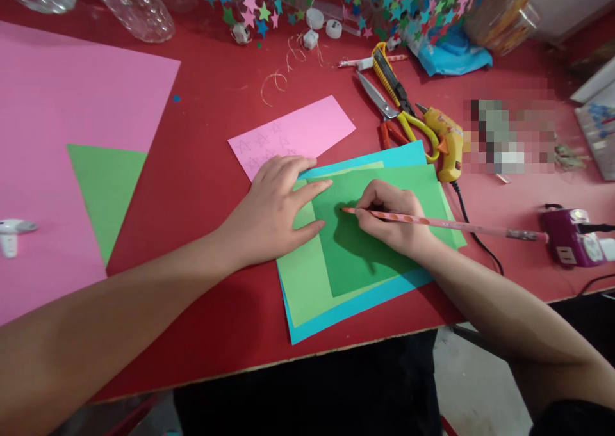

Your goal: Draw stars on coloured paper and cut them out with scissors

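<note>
My left hand (273, 209) lies flat with fingers spread on a stack of paper sheets, pressing the light green sheet (302, 276) and the edge of the dark green sheet (365, 257) on top. A blue sheet (336, 314) lies underneath. My right hand (391, 218) is closed on a pink pencil (456, 225), whose tip touches the dark green sheet near my left fingers. A small pink sheet (298, 132) with pencilled star outlines lies just behind my left hand.
A large pink sheet (57, 122) with a green piece (106, 186) lies left. Scissors (384, 106), a yellow cutter (389, 74), a yellow glue gun (446, 141) with its cord, a purple device (571, 234), bottles with paper stars (259, 0) and a red table edge (336, 349) surround the stack.
</note>
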A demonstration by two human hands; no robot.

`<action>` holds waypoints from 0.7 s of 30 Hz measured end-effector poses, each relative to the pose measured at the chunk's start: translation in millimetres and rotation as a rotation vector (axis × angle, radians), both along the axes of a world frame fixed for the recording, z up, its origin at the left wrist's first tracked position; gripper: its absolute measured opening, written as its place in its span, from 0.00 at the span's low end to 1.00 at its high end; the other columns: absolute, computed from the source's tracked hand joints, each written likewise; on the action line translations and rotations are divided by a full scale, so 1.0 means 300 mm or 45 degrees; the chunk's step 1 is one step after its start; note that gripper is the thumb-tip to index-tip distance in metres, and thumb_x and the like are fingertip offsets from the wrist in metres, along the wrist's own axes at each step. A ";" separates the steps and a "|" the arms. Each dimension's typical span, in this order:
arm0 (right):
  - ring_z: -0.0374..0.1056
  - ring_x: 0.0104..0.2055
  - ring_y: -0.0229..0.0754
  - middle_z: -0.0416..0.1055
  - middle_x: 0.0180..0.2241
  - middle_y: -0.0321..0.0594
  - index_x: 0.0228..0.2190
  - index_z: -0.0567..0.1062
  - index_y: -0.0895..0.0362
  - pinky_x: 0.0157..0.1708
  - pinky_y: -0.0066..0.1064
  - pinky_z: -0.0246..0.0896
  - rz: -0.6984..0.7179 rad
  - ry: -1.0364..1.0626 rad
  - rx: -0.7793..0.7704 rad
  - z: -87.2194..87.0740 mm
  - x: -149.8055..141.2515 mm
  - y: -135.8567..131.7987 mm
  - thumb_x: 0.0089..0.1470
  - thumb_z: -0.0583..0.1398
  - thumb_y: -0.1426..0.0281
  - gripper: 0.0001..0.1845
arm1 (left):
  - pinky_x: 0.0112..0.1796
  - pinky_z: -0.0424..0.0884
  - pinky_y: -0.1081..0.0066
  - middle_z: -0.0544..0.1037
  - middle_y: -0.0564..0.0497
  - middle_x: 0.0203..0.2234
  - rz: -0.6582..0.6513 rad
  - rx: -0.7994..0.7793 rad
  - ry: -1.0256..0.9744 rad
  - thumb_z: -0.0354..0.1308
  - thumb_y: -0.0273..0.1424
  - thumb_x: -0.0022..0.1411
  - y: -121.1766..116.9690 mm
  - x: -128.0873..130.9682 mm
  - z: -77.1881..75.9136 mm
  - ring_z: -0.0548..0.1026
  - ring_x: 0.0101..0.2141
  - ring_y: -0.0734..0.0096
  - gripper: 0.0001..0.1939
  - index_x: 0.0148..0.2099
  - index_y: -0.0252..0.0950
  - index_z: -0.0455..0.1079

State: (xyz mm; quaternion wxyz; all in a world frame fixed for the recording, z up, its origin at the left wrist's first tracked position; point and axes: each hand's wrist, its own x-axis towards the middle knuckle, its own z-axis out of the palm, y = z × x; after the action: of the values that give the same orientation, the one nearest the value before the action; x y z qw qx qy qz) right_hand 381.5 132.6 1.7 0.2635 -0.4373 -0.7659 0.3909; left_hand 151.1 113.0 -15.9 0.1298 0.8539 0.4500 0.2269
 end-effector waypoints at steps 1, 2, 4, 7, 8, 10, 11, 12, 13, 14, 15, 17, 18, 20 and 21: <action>0.54 0.20 0.30 0.62 0.19 0.28 0.23 0.65 0.55 0.22 0.25 0.49 -0.007 0.003 -0.001 -0.001 0.001 0.000 0.49 0.59 0.76 0.08 | 0.60 0.55 0.43 0.61 0.39 0.59 0.000 0.004 0.006 0.57 0.38 0.62 0.000 0.000 0.000 0.59 0.60 0.46 0.23 0.58 0.38 0.67; 0.54 0.20 0.30 0.62 0.19 0.28 0.23 0.65 0.55 0.21 0.25 0.49 -0.014 0.009 -0.001 -0.003 0.001 0.000 0.48 0.59 0.76 0.08 | 0.60 0.55 0.44 0.61 0.39 0.59 0.000 0.009 0.014 0.57 0.38 0.62 0.000 0.000 0.000 0.59 0.60 0.46 0.23 0.58 0.37 0.67; 0.53 0.20 0.30 0.61 0.19 0.28 0.23 0.65 0.55 0.21 0.25 0.48 -0.027 0.032 0.005 -0.006 0.003 0.000 0.48 0.59 0.77 0.08 | 0.60 0.55 0.45 0.62 0.38 0.59 0.001 0.016 0.022 0.57 0.38 0.62 0.001 0.000 -0.001 0.59 0.60 0.46 0.23 0.58 0.36 0.67; 0.53 0.20 0.30 0.60 0.19 0.27 0.23 0.64 0.55 0.21 0.25 0.48 -0.037 0.060 0.009 -0.010 0.005 -0.001 0.47 0.59 0.78 0.09 | 0.60 0.55 0.44 0.61 0.38 0.59 -0.003 0.015 0.016 0.57 0.39 0.62 0.002 0.000 -0.001 0.59 0.60 0.46 0.23 0.58 0.36 0.67; 0.53 0.20 0.30 0.60 0.19 0.27 0.23 0.64 0.55 0.21 0.26 0.48 -0.040 0.060 0.005 -0.010 0.007 -0.001 0.47 0.59 0.78 0.09 | 0.60 0.55 0.44 0.61 0.38 0.59 -0.006 0.011 0.014 0.57 0.39 0.62 0.002 0.000 -0.001 0.59 0.60 0.46 0.23 0.58 0.37 0.67; 0.53 0.20 0.30 0.60 0.19 0.28 0.23 0.64 0.55 0.21 0.26 0.48 -0.051 0.052 -0.002 -0.009 0.009 0.000 0.47 0.59 0.78 0.09 | 0.60 0.55 0.44 0.61 0.39 0.59 -0.007 0.005 0.018 0.57 0.39 0.62 0.002 -0.002 -0.001 0.59 0.60 0.47 0.23 0.58 0.38 0.67; 0.53 0.20 0.31 0.60 0.19 0.28 0.23 0.64 0.55 0.21 0.26 0.48 -0.057 0.047 -0.004 -0.008 0.010 0.000 0.47 0.59 0.78 0.09 | 0.60 0.55 0.45 0.61 0.40 0.59 -0.006 0.002 0.021 0.57 0.39 0.62 0.002 -0.002 -0.002 0.59 0.60 0.47 0.23 0.58 0.38 0.67; 0.53 0.20 0.31 0.60 0.19 0.28 0.23 0.64 0.55 0.21 0.26 0.48 -0.066 0.041 -0.003 -0.007 0.010 0.001 0.47 0.58 0.78 0.09 | 0.60 0.55 0.45 0.61 0.40 0.59 -0.003 0.001 0.022 0.57 0.39 0.62 0.001 -0.003 -0.002 0.59 0.60 0.47 0.23 0.58 0.38 0.67; 0.53 0.20 0.31 0.60 0.19 0.28 0.23 0.64 0.55 0.21 0.26 0.48 -0.071 0.034 -0.002 -0.005 0.011 0.001 0.47 0.58 0.78 0.09 | 0.60 0.55 0.45 0.61 0.40 0.59 0.000 -0.001 0.019 0.57 0.39 0.62 0.001 -0.003 -0.003 0.59 0.60 0.47 0.23 0.58 0.38 0.67; 0.53 0.20 0.31 0.60 0.19 0.28 0.22 0.64 0.55 0.21 0.27 0.48 -0.077 0.026 -0.001 -0.004 0.011 0.002 0.47 0.58 0.78 0.09 | 0.61 0.54 0.45 0.61 0.40 0.59 0.003 -0.004 0.015 0.57 0.40 0.62 0.001 -0.003 -0.003 0.59 0.60 0.47 0.24 0.58 0.38 0.67; 0.53 0.20 0.31 0.60 0.18 0.28 0.22 0.64 0.55 0.21 0.27 0.47 -0.081 0.019 -0.001 -0.002 0.011 0.002 0.47 0.58 0.78 0.09 | 0.61 0.54 0.45 0.61 0.39 0.59 0.003 -0.006 0.010 0.57 0.39 0.62 0.000 -0.003 -0.003 0.59 0.60 0.47 0.24 0.58 0.37 0.67; 0.53 0.20 0.31 0.60 0.18 0.28 0.22 0.64 0.55 0.20 0.27 0.47 -0.085 0.011 -0.002 -0.002 0.010 0.002 0.46 0.58 0.79 0.09 | 0.61 0.54 0.44 0.61 0.37 0.59 -0.003 -0.003 0.008 0.57 0.39 0.62 0.000 -0.002 -0.003 0.59 0.60 0.45 0.24 0.58 0.35 0.67; 0.53 0.20 0.31 0.60 0.18 0.28 0.22 0.64 0.55 0.20 0.26 0.46 -0.080 0.017 0.001 -0.003 0.010 0.002 0.46 0.58 0.79 0.09 | 0.60 0.54 0.44 0.61 0.36 0.59 -0.006 0.003 0.013 0.57 0.39 0.62 0.000 -0.002 -0.002 0.59 0.60 0.44 0.25 0.58 0.34 0.68; 0.53 0.19 0.31 0.60 0.18 0.28 0.22 0.64 0.55 0.20 0.26 0.46 -0.057 0.035 0.008 -0.005 0.011 0.002 0.46 0.58 0.79 0.09 | 0.60 0.55 0.44 0.62 0.35 0.59 -0.008 0.017 0.024 0.57 0.39 0.62 0.001 -0.001 -0.001 0.60 0.60 0.44 0.24 0.58 0.32 0.68; 0.52 0.19 0.30 0.60 0.18 0.27 0.22 0.64 0.55 0.20 0.26 0.46 -0.040 0.044 0.013 -0.006 0.011 0.001 0.47 0.59 0.78 0.09 | 0.60 0.55 0.44 0.62 0.35 0.59 -0.008 0.023 0.029 0.57 0.39 0.62 0.001 -0.001 -0.001 0.60 0.60 0.45 0.24 0.58 0.32 0.68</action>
State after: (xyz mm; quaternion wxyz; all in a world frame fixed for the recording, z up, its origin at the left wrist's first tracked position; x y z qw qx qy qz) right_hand 385.0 132.9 -0.2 0.2850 -0.4412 -0.7561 0.3904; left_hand 150.9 113.3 -16.1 0.1175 0.8590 0.4468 0.2208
